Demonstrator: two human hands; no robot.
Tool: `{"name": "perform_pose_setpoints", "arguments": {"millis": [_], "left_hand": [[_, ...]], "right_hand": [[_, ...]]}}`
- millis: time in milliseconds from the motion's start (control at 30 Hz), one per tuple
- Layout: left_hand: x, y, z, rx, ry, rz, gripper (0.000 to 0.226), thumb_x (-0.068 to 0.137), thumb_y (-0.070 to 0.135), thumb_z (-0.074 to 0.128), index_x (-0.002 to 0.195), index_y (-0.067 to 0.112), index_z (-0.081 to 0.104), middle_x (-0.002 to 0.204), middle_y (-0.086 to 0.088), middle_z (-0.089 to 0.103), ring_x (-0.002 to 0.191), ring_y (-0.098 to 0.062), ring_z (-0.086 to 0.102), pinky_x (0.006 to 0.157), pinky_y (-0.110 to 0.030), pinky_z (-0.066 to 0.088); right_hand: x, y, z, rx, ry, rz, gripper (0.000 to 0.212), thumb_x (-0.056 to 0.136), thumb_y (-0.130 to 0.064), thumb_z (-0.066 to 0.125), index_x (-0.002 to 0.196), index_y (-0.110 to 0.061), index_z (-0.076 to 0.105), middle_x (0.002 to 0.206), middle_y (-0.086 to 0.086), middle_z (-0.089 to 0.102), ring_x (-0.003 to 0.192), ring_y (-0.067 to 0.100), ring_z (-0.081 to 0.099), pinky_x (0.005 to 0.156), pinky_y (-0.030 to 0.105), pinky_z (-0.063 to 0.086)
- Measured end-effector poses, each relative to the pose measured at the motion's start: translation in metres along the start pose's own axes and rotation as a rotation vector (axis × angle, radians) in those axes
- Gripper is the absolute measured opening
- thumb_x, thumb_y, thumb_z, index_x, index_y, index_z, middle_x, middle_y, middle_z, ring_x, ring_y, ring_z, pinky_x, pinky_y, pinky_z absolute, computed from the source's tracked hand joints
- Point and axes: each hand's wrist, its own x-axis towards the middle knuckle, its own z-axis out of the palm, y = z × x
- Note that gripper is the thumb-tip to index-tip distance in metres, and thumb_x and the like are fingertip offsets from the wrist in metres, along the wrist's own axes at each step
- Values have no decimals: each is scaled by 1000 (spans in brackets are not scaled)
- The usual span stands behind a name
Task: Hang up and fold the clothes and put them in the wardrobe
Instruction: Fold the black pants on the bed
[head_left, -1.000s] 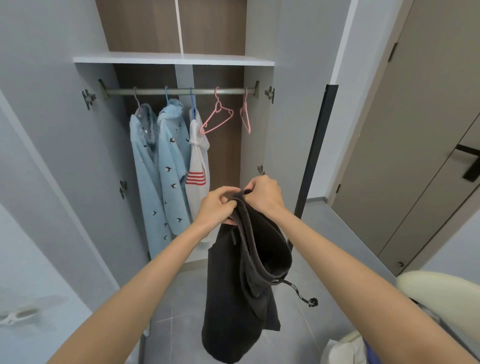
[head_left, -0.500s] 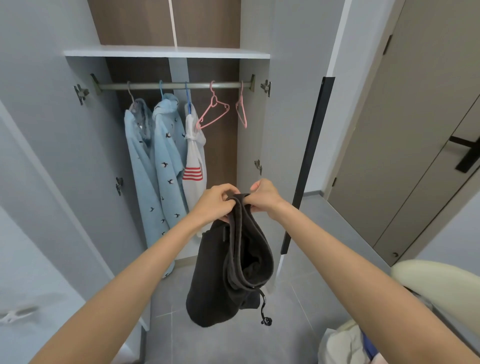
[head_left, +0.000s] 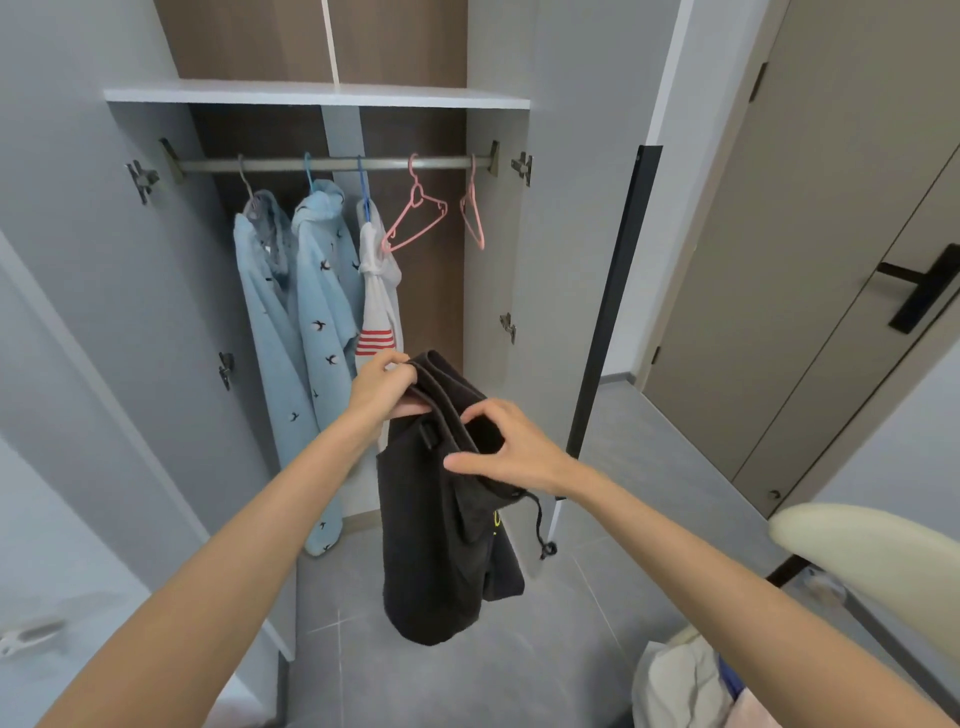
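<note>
Fingers (head_left: 400, 364) of the left hand (head_left: 382, 387) pinch the thick, soft top fold of a black hoodie (head_left: 431, 545). The right hand (head_left: 511, 452) curls thumb and forefinger round the hood rim just below. The matte fleece hangs limp and long from both hands, and a thin drawstring (head_left: 540, 525) dangles at its right side. It is in the air before the open wardrobe (head_left: 493, 260), above the grey tiled floor (head_left: 597, 597). Behind it, a metal rail (head_left: 332, 164) carries two pale blue bird-print garments (head_left: 311, 312), a white garment with red stripes (head_left: 379, 312) and two pink plastic hangers (head_left: 415, 218).
</note>
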Motion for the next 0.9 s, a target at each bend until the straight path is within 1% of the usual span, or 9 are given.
{"name": "perform_pose_setpoints", "arguments": {"millis": [67, 133, 267, 367, 433, 567, 700, 833, 900], "left_hand": [[1, 3, -1, -93, 14, -24, 20, 83, -6, 42, 87, 10, 54, 89, -16, 61, 79, -26, 68, 71, -41, 61], [3, 5, -2, -144, 9, -38, 20, 82, -6, 42, 84, 10, 53, 89, -15, 60, 81, -26, 67, 68, -38, 61], [4, 7, -8, -240, 8, -86, 20, 81, -9, 41, 82, 9, 49, 86, -12, 54, 88, -29, 63, 68, -38, 59], [3, 3, -18, -330, 19, -158, 20, 82, -9, 42, 84, 10, 49, 85, -9, 51, 87, -30, 63, 66, -37, 58], [3, 0, -25, -310, 33, -193, 18, 83, -3, 44, 86, 14, 49, 87, -7, 52, 83, -27, 64, 65, -36, 57], [8, -2, -36, -269, 63, -224, 16, 86, 6, 46, 98, 16, 51, 86, -5, 53, 78, -24, 61, 60, -33, 55], [1, -21, -28, -86, -86, -335, 23, 90, 12, 48, 113, 14, 47, 104, -11, 51, 78, -25, 59, 67, -37, 55], [-11, -33, 0, 27, -159, -306, 22, 94, 16, 44, 116, 16, 44, 112, -11, 50, 83, -27, 57, 72, -41, 54], [-18, -32, 16, 93, -243, -296, 28, 95, 18, 44, 123, 16, 46, 114, -10, 51, 91, -28, 57, 71, -39, 54]], "right_hand": [[-2, 7, 6, -215, 6, 26, 63, 68, -67, 72, 118, -35, 54, 146, -8, 32, 128, 14, 38, 106, 39, 41], [-2, 12, 11, -293, 26, 111, 62, 66, -66, 72, 115, -30, 59, 140, -4, 36, 122, 19, 44, 100, 40, 46], [-2, 11, 4, -308, 33, 169, 23, 79, -40, 71, 85, -19, 66, 98, 3, 59, 81, 19, 60, 68, 28, 53], [1, -4, -22, -357, 30, 185, 24, 82, -32, 70, 68, -15, 59, 61, 1, 58, 53, 16, 54, 46, 23, 40], [8, -19, -38, -529, 100, 127, 29, 82, -36, 71, 72, -9, 64, 58, 5, 57, 51, 20, 53, 49, 30, 45], [9, -40, -43, -561, 377, -89, 26, 80, -35, 75, 94, -13, 70, 87, 1, 61, 73, 18, 55, 65, 28, 43], [-7, -35, -49, -462, 89, 71, 22, 77, -27, 78, 88, -17, 62, 73, -4, 59, 69, 18, 55, 55, 23, 39], [-33, -19, -60, -452, 99, 149, 26, 72, -25, 81, 87, -12, 65, 69, -1, 59, 64, 18, 52, 52, 26, 40], [-53, -8, -65, -418, 106, 204, 31, 70, -27, 83, 91, -12, 66, 74, -1, 63, 67, 18, 56, 57, 27, 44]]}}
